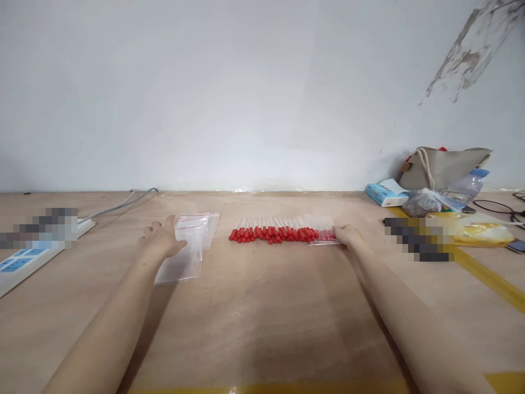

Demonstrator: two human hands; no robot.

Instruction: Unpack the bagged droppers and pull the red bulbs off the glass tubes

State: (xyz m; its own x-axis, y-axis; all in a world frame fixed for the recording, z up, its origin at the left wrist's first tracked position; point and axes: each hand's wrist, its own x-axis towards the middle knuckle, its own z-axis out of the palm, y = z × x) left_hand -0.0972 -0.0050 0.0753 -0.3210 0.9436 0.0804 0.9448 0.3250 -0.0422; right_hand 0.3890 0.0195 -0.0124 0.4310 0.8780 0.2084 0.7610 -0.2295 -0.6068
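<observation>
My left hand (161, 239) is open with its fingers spread, at the left edge of a stack of clear zip bags (186, 257) with red seal lines. In the middle of the table lies a row of droppers (270, 234), with red bulbs toward me and thin clear stems pointing to the wall. At the row's right end my right hand (346, 235) has its fingers closed on the edge of a clear plastic bag (322, 241). Several red bulbs show through this bag; whether they are inside or under it I cannot tell.
A white power strip (45, 254) with a grey cable (118, 204) lies on the left. At right are a blue tissue pack (385, 194), a beige bag (445, 169), a yellow package (484, 231) and a phone (517, 246). The white wall (246, 98) bounds the table behind.
</observation>
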